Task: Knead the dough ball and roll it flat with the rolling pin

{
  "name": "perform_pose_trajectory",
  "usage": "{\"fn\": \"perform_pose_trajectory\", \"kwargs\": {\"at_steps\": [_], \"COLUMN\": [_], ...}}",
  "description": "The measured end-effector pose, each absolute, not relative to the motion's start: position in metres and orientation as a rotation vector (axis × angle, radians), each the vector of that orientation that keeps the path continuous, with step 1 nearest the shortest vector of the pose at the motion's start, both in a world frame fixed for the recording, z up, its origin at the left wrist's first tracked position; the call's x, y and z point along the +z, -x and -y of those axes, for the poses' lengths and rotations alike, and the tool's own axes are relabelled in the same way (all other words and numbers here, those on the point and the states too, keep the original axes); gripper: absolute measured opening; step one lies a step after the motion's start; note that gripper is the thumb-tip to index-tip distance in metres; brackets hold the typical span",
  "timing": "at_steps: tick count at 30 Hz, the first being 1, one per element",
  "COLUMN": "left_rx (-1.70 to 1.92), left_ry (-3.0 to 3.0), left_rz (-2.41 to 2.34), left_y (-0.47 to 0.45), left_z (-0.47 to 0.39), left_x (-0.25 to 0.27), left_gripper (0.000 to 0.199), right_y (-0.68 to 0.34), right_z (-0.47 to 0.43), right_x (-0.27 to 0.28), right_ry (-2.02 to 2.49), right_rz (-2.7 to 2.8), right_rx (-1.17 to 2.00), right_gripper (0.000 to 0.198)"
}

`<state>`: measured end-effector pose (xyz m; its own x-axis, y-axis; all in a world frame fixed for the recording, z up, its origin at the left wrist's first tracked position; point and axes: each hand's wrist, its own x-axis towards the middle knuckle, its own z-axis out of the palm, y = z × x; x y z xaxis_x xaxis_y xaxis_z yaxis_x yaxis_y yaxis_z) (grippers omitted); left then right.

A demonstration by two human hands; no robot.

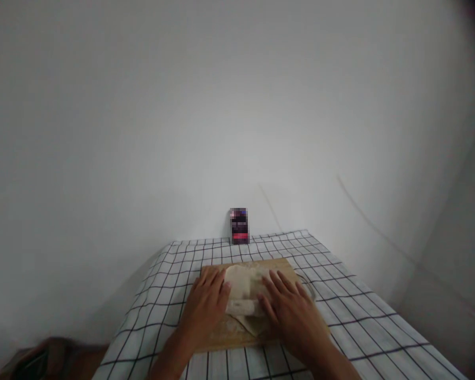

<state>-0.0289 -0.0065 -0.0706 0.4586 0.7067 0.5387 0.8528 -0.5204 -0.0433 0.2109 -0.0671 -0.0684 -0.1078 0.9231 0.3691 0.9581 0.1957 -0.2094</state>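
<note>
Flat, pale dough [236,282] is spread on a rectangular tan wooden board [221,339], beneath a pale cylindrical rolling pin [243,307]. The pin's ends are covered by the left hand [206,298] and the right hand [288,309], both unclenched with fingers extended. A white, black-gridded cloth [360,315] is seen underneath the board.

"Could any words or numbers be read?"
"None. The likeliest place was the small, dark, upright rectangular object [239,226] at the far edge of the white cloth with black grid lines [352,311], but its face was blurred into coarse squares."
"So no brand or label was legible there?"
"No, just blocks of black, red and a little blue."
</note>
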Motion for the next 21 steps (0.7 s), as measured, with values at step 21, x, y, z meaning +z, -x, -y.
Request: {"fn": "perform_pose_trajectory", "kwargs": {"at_steps": [21], "left_rx": [-0.753], "left_ry": [2.281], "left_rz": [1.488], "left_y": [0.032], "left_z": [0.042], "left_x": [-0.088], "left_gripper": [0.045], "right_y": [-0.212], "right_z": [0.051], "right_x": [-0.038], "right_ry": [1.755], "right_rz": [2.239], "right_rx": [-0.077], "right_gripper": [0.044]}}
